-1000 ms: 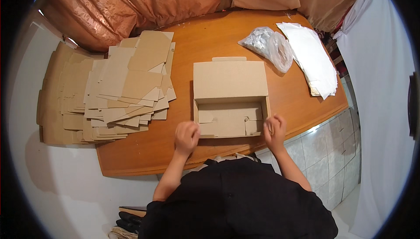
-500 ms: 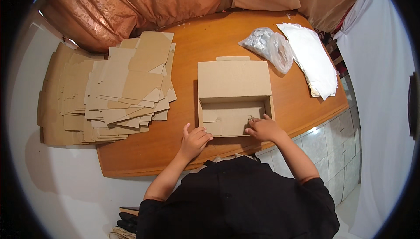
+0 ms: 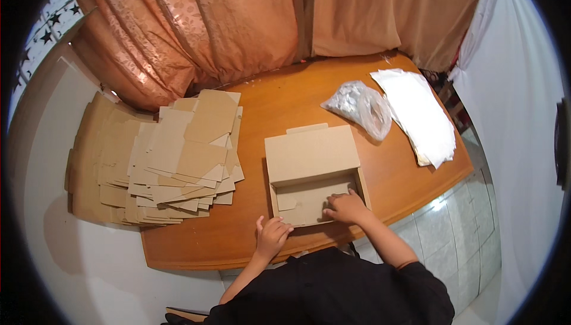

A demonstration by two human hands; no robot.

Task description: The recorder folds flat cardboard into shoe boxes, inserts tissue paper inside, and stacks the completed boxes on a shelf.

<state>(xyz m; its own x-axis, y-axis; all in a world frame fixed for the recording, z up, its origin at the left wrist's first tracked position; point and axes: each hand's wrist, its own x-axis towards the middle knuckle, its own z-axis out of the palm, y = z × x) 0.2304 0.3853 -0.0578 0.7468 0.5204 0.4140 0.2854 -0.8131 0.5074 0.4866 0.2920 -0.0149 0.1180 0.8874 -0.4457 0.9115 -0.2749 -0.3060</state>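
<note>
An open cardboard box [image 3: 312, 157] lies in front of me on the wooden table, its lid tipped back away from me with a tab at the far edge. My left hand [image 3: 273, 234] has its fingers curled over the near left corner, the thumb on the outer side. Inside the box, toward the right, my right hand [image 3: 347, 208] reaches down with spread fingers touching the bottom. A small cardboard flap [image 3: 288, 205] shows at the left of the bottom. What lies directly under my right fingers is hidden.
Flat cardboard blanks [image 3: 172, 170] are piled at the left of the wooden table [image 3: 208, 244]. A clear plastic bag [image 3: 360, 108] with grey pieces lies at the back right, beside a stack of white sheets [image 3: 416, 116]. Orange curtains [image 3: 244, 21] hang behind the table.
The view has tilted upward, so the table sits lower in it. My right hand has shifted slightly left inside the box. The left hand stays at the near left corner.
</note>
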